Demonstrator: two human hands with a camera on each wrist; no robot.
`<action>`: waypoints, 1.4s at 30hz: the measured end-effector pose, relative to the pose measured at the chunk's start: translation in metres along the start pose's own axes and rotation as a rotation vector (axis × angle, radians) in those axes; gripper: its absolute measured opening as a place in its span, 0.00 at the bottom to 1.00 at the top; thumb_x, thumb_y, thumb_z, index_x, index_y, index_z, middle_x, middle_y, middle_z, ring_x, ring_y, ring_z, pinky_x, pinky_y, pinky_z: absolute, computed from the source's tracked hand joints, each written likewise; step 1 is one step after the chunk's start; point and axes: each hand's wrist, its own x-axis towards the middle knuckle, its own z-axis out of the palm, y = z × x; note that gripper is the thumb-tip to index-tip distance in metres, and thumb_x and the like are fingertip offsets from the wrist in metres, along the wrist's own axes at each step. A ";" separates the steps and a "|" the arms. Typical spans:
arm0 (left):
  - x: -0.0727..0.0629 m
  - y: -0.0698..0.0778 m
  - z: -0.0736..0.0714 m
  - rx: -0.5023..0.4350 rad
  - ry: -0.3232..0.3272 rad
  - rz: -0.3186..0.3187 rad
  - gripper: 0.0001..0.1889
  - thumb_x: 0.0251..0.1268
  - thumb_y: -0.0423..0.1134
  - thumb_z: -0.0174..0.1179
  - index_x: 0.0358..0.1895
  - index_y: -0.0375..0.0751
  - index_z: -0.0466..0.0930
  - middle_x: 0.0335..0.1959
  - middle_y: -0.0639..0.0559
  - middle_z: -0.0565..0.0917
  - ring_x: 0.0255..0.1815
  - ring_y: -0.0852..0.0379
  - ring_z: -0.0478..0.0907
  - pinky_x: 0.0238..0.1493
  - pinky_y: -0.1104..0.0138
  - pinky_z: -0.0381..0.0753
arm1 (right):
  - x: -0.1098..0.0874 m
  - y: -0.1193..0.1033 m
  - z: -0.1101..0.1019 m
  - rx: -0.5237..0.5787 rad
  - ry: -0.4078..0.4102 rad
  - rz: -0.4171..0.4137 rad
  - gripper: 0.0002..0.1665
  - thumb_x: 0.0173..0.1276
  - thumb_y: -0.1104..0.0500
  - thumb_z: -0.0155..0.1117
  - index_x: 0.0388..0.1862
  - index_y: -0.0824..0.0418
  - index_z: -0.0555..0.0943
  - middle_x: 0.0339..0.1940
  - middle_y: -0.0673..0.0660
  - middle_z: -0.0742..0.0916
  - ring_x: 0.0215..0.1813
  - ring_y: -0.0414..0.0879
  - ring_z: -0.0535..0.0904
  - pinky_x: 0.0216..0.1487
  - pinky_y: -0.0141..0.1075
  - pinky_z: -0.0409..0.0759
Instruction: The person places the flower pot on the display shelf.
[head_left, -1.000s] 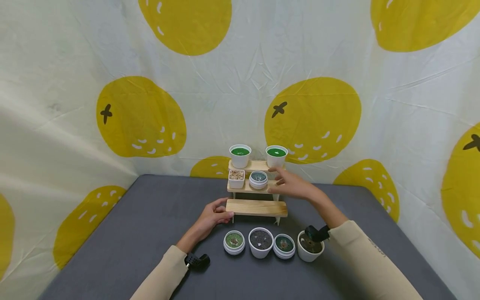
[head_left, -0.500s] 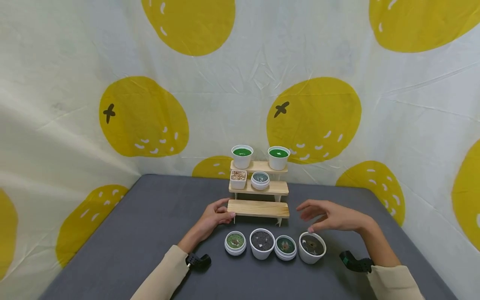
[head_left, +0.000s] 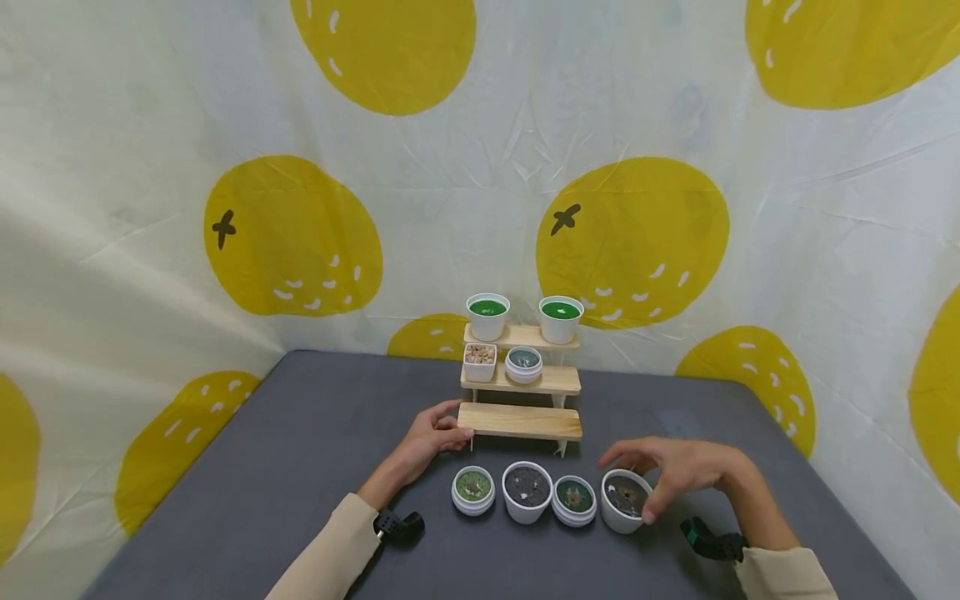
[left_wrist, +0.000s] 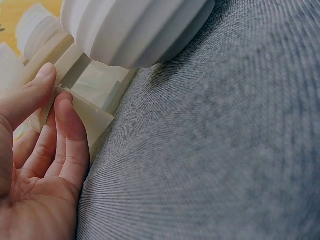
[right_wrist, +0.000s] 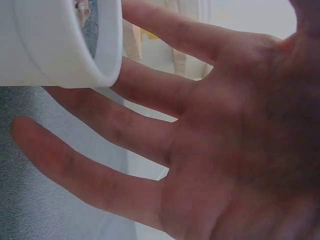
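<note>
My left hand (head_left: 423, 437) pinches the left end of the lowest step of a three-tier wooden stand (head_left: 520, 421), thumb on top and fingers curled beneath. My right hand (head_left: 690, 467) is at a white pot (head_left: 620, 523) with a dark brown top, the rightmost in a front row. Its thumb lies at the pot's near right side and its other fingers reach over the far side. In the right wrist view those fingers are spread and fairly straight beyond the pot's rim. The pot stands on the table.
Also in the front row are a white pot (head_left: 525, 514) with a dark grey top and two low ribbed pots, one light green (head_left: 472, 505), one dark green (head_left: 574, 517). Two green-topped cups (head_left: 487, 328) stand on the top step. A square pot (head_left: 478, 372) and a blue-grey-topped pot (head_left: 523, 375) share the middle step.
My right hand has moved from the stand's middle step, right and down toward me, to the rightmost front pot. My left hand has kept its hold on the stand's lowest step.
</note>
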 end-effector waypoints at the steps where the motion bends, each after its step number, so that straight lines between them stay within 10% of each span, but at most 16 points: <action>1: 0.000 -0.001 0.000 -0.002 0.000 0.000 0.40 0.62 0.35 0.74 0.77 0.38 0.65 0.34 0.52 0.86 0.35 0.60 0.83 0.39 0.67 0.85 | 0.000 0.001 0.000 0.005 -0.008 -0.002 0.46 0.53 0.63 0.80 0.72 0.61 0.72 0.65 0.64 0.80 0.62 0.57 0.76 0.59 0.52 0.75; 42: 0.000 -0.001 0.001 0.012 0.005 0.002 0.39 0.64 0.35 0.73 0.77 0.40 0.66 0.35 0.52 0.86 0.36 0.60 0.83 0.40 0.67 0.85 | 0.016 0.042 -0.006 0.192 -0.148 -0.182 0.44 0.61 0.66 0.73 0.74 0.72 0.65 0.67 0.65 0.79 0.62 0.47 0.79 0.63 0.37 0.77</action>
